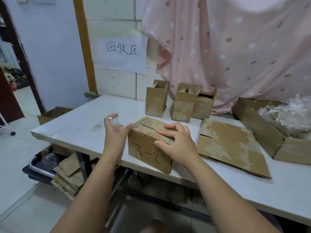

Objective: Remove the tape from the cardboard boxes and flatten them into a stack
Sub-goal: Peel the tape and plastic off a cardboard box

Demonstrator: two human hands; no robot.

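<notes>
Your right hand (176, 142) grips the box (148, 148) top to hold it still, while your left hand (116, 132), just beside it, pinches a wad of clear tape (115, 122).

Paper sign (123, 55); pink curtain (235, 56)

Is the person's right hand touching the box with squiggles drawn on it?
Touching. The head view shows the right hand gripping the box: fingers on its top, thumb on its front.
</notes>
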